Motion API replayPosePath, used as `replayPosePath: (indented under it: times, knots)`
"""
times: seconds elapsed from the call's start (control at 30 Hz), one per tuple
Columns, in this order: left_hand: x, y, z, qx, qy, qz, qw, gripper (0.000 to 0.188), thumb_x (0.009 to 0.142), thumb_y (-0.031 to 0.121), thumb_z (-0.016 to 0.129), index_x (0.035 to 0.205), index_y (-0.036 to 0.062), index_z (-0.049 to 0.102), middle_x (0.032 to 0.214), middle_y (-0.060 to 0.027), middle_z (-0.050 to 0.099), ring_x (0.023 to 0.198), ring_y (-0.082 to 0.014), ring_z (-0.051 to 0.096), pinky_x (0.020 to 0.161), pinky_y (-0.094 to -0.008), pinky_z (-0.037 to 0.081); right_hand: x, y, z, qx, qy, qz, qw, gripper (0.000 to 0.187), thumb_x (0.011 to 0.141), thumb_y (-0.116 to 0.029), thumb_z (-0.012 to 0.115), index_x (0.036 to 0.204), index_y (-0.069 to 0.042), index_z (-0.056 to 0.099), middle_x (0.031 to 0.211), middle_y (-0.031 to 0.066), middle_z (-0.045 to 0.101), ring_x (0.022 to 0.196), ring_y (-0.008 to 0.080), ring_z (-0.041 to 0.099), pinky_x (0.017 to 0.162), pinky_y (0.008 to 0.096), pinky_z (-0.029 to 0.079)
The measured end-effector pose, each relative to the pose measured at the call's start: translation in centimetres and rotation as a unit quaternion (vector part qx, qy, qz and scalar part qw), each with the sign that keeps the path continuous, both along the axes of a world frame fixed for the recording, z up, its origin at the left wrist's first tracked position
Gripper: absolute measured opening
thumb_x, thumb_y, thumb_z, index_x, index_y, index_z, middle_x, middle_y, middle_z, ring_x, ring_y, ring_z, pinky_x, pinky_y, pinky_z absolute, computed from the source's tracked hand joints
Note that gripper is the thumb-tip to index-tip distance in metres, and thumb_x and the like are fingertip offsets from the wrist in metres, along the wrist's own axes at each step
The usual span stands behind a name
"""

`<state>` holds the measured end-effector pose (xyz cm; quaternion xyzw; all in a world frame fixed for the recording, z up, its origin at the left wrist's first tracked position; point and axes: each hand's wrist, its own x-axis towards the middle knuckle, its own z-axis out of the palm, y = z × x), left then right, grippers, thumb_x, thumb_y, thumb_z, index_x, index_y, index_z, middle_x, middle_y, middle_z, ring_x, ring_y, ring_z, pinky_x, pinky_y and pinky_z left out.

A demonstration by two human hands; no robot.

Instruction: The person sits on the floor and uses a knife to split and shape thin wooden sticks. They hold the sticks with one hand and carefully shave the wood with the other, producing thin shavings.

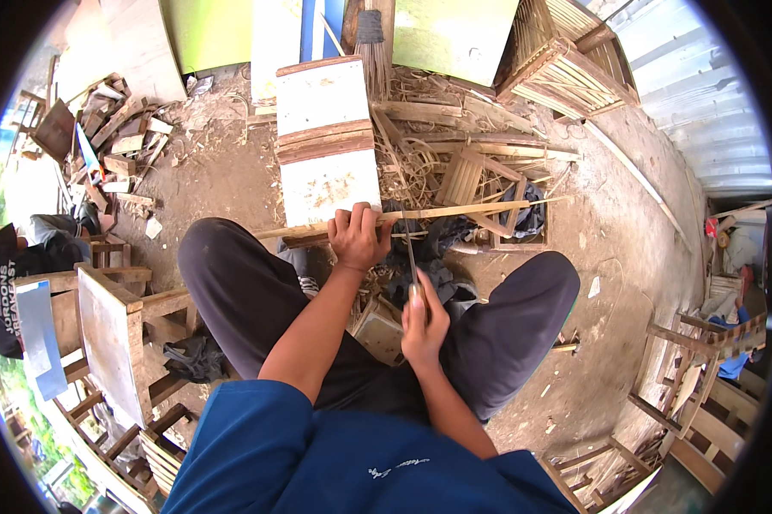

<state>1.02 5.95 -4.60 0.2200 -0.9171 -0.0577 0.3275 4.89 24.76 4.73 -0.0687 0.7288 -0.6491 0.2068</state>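
Observation:
A long, thin bamboo strip [472, 208] lies crosswise at the near end of a white-topped wooden bench [328, 184], its right part sticking out past the bench. My left hand [358, 238] presses it down there, fingers curled over it. In my right hand [424, 321] is a long, narrow-bladed hand tool [411, 244], gripped by its pale handle between my knees. Its dark blade points away from me and meets the strip just right of my left hand. Whether it is a knife or a saw, I cannot tell.
Bamboo offcuts and shavings [480, 154] litter the ground beyond the bench. A scrap-wood pile [116, 146], with a saw [89, 154] on it, is at far left. Wooden furniture frames [112, 334] stand left; a slatted bamboo piece [566, 77] stands far right. Other people are at both sides.

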Motion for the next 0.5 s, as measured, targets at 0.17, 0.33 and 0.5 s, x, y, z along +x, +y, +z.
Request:
replayPosePath:
  times: [0.17,0.33,0.5]
  knots:
    - [0.17,0.10,-0.05,0.005,-0.002,0.004,1.000,0.029,0.089,0.043,0.071,0.084,0.0149,0.062,0.094,-0.0008,0.063,0.082,-0.0263,0.055,0.073,-0.0409,0.040,0.10,0.14,0.25,-0.025,-0.004,0.000,1.000,0.044,0.106,-0.019,0.049,0.140,0.007,0.057,0.080,-0.0026,0.055,0.064,0.0040,0.045,0.058,0.0209,0.038]
    - [-0.02,0.15,-0.02,0.004,0.006,0.001,1.000,0.029,0.090,0.043,0.070,0.084,0.0158,0.062,0.093,-0.0004,0.063,0.082,-0.0266,0.056,0.073,-0.0407,0.040,-0.03,-0.12,0.04,-0.015,-0.032,-0.005,0.999,0.042,0.105,-0.015,0.050,0.139,0.007,0.058,0.081,-0.0003,0.057,0.064,0.0040,0.045,0.060,0.0227,0.041]
    - [-0.10,0.06,0.10,-0.008,0.006,0.004,1.000,0.029,0.091,0.043,0.069,0.084,0.0154,0.063,0.093,-0.0008,0.063,0.081,-0.0267,0.056,0.072,-0.0409,0.041,-0.10,-0.19,0.33,0.034,-0.109,-0.029,0.993,0.042,0.105,-0.017,0.051,0.140,0.006,0.057,0.082,0.0004,0.058,0.067,0.0055,0.046,0.061,0.0230,0.040]
